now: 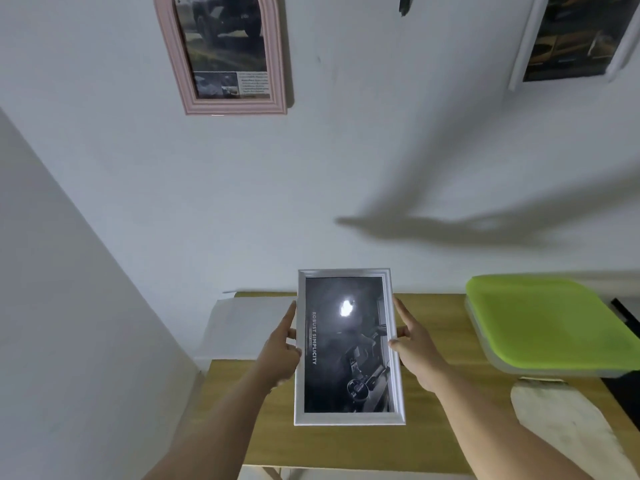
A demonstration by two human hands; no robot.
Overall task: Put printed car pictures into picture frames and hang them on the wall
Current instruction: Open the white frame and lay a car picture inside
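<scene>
Head view, both arms outstretched, left grip (280, 351) and right grip (415, 351) pinching white frame (348, 418) by side edges

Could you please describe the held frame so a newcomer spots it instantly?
Over the wooden table, the left hand and right hand hold a white rectangular picture frame. Unlike the pink arched wall frame, its dark print reads ROBUST SIMPLICITY.

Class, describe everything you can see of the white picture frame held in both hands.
The white picture frame is rectangular with a moulded border, material unclear. It holds a dark monochrome print of a car interior, with ROBUST SIMPLICITY running sideways and a bright glare spot on its front. It is held in portrait above the wooden table, the left hand gripping its left edge, the right hand its right edge.
</scene>
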